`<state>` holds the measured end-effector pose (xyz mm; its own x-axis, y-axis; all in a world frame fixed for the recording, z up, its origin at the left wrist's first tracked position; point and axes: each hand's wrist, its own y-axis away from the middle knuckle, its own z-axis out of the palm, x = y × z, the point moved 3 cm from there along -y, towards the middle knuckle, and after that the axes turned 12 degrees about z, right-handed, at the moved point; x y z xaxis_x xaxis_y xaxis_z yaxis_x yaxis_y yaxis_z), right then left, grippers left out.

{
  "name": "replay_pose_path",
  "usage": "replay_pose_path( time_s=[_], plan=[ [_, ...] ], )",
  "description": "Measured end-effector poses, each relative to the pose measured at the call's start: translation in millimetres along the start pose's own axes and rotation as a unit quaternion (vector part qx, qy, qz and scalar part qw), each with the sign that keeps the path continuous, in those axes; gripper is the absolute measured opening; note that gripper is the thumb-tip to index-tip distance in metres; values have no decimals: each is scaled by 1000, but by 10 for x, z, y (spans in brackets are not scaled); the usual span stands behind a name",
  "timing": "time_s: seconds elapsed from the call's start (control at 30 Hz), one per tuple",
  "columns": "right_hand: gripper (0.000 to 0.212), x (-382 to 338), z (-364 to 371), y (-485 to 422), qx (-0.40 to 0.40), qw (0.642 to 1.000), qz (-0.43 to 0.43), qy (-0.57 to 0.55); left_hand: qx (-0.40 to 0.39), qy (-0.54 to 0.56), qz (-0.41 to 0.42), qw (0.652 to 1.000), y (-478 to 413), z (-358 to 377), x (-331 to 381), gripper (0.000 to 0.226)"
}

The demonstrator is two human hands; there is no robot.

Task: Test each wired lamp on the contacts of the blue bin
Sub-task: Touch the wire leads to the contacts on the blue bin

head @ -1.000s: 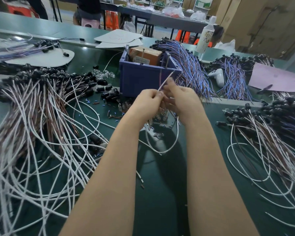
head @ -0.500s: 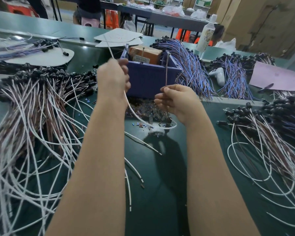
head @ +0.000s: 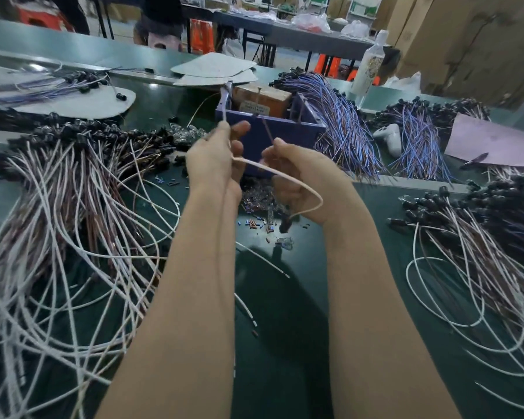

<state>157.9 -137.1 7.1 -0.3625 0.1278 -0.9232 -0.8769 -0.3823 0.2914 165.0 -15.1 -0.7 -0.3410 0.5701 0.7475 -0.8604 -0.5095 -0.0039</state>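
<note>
The blue bin stands at the middle of the green table, with a brown box inside and metal contacts on its rim. My left hand pinches the white lead of one wired lamp and holds its end up toward the bin's left corner contact. My right hand pinches the lamp's brown lead, which points up at the bin's front rim. The white lead loops down to a black lamp body hanging below my right hand.
A big heap of white-and-brown wired lamps covers the left side. Another heap lies at the right. Blue-wired bundles lie behind the bin. Small loose parts are scattered in front of it.
My left hand came down and toward the right hand, so the two hands now sit close together in front of the bin. The white lead's loop has tightened and risen off the table.
</note>
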Motion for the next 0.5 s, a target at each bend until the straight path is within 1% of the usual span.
replay_pose_path(
  time_s=[0.03,0.07,0.1,0.17,0.23,0.33,0.4,0.47,0.5],
  plan=[
    [28,15,27,-6,-2,1000,10,29,-17,-55,10,998,52,21,-41,15],
    [31,28,48,-7,-8,998,15,58,-38,-87,16,995,107,40,-67,9],
    [32,39,59,-12,-13,996,17,86,-55,-97,11,994,138,55,-93,10],
    [31,51,58,-14,-15,991,18,129,-66,-82,-2,994,134,63,-119,15],
    [28,61,55,-21,-15,992,22,122,-72,-72,-6,995,141,64,-121,15],
    [20,62,49,-56,7,998,2,56,-100,-58,-50,992,164,80,-139,17],
    [18,51,27,-69,48,998,-23,36,-140,-130,-65,979,174,82,-136,27],
    [17,42,-7,-84,81,996,-39,23,-181,-246,-30,952,164,87,-69,32],
    [18,40,-26,-91,89,995,-41,12,-201,-309,2,929,155,94,-20,33]
  ],
)
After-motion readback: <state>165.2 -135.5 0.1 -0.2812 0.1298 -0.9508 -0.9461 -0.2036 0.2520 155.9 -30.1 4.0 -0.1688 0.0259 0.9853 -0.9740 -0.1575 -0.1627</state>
